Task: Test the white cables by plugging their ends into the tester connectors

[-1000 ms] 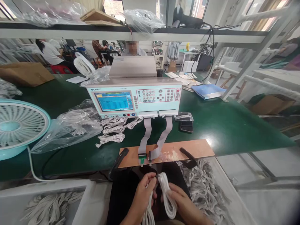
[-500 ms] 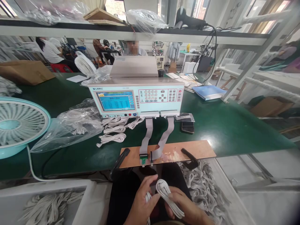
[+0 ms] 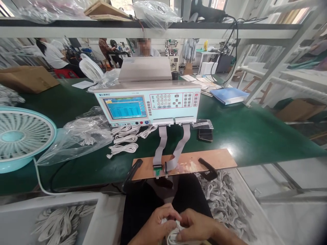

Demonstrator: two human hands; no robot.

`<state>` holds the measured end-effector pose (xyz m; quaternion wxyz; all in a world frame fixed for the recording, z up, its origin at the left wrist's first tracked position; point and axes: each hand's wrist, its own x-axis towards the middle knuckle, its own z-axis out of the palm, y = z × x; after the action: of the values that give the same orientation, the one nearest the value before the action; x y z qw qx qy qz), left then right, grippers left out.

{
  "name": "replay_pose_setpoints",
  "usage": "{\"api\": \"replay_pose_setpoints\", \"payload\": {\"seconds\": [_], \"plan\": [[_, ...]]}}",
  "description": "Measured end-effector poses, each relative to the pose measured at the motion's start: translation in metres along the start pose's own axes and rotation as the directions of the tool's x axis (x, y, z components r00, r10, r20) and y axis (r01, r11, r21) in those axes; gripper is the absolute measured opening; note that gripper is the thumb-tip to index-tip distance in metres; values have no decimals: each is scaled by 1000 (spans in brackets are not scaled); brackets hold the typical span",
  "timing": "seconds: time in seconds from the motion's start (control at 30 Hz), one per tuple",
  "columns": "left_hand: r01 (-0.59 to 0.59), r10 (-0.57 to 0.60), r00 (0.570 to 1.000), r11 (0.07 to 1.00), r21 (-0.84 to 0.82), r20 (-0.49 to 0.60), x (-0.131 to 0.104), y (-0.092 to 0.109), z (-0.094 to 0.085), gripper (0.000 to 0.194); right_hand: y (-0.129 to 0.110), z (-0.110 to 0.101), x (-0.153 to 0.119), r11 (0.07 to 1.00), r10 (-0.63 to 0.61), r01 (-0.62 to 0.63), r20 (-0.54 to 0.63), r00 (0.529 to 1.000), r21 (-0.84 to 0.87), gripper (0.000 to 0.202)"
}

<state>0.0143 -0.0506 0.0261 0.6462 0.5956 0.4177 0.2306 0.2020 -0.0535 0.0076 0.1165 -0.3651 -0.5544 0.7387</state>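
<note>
Above my lap, my left hand and my right hand meet around a coiled white cable. Both hands have their fingers closed on the white cable, which they partly cover. Beyond them, a wooden board lies at the table edge under two black clamps. On it sit a small green circuit board and a metal-tipped connector. Grey ribbon cables run from these to the tester with a lit blue screen.
White cable bundles lie before the tester. Bins of cables stand at the left and right. A turquoise fan, plastic bag, phone and blue folder are on the table. People sit beyond.
My hands have come together, and the cable coil has moved lower and left between them. The view has shifted slightly.
</note>
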Motion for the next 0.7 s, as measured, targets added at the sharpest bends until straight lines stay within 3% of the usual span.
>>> {"api": "replay_pose_setpoints", "payload": {"seconds": [0.13, 0.3, 0.4, 0.47, 0.57, 0.7], "plan": [[62, -78, 991, 988, -140, -108, -3, -15, 4, 15, -7, 10, -2, 955, -117, 51, -213, 970, -291, 23], [117, -147, 983, 963, -243, -110, -7, -11, 0, 18, -22, 21, -8, 910, -82, -29, -249, 965, -413, 22], [103, -104, 995, 950, -293, 10, -12, -4, -6, 13, -16, 22, -3, 927, -114, 32, -197, 974, -375, 18], [84, -60, 995, 931, -357, 77, -14, -3, -9, 15, -7, 23, 4, 958, -166, 117, -174, 971, -264, 21], [79, -38, 994, 885, -460, 98, -16, -11, -12, 16, 7, 23, 13, 973, -226, 215, -156, 962, -82, 30], [80, -20, 992, 869, -489, 127, -19, -21, -13, 17, 10, 26, 16, 965, -258, 250, -140, 956, -75, 34]]}}
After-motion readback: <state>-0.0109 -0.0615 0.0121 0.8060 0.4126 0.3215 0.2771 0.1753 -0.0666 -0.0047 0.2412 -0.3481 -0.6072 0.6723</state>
